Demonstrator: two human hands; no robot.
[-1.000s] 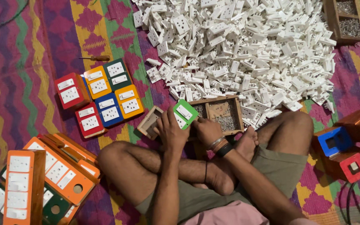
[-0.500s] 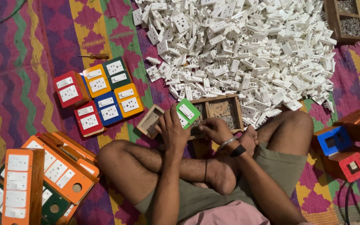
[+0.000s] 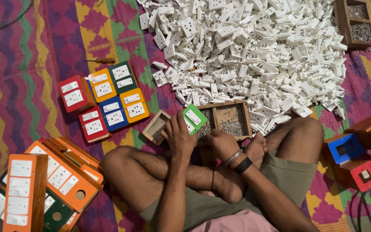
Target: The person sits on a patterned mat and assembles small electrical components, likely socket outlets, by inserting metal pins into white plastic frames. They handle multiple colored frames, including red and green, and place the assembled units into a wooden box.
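Across the floor spreads a zigzag-patterned rug [image 3: 18, 86] in purple, yellow and green, and a person sits cross-legged on it. Beyond the knees, a broad heap of white plastic socket parts [image 3: 254, 51] fills the upper middle of the view. At lower left lie long orange switch boards [image 3: 44, 184] stacked over green ones. Above them sits a cluster of small coloured switch boxes [image 3: 104, 101], red, orange, green, blue and yellow, packed side by side. At right, a blue box frame [image 3: 344, 148] rests against a red one [image 3: 368, 174]. A wooden tray of screws [image 3: 230, 118] lies at the near edge of the heap, just ahead of the crossed ankles; a second tray [image 3: 357, 21] stands at top right. A small empty wooden box [image 3: 155, 126] lies just left of the hands. The left hand [image 3: 179, 137] is closed around a green switch plate [image 3: 194, 119], holding it tilted above the tray's left side. The right hand [image 3: 222, 144], fingers curled down, rests at the tray's near edge; what it pinches cannot be told. A screwdriver [image 3: 101, 60] lies apart, above the coloured boxes.
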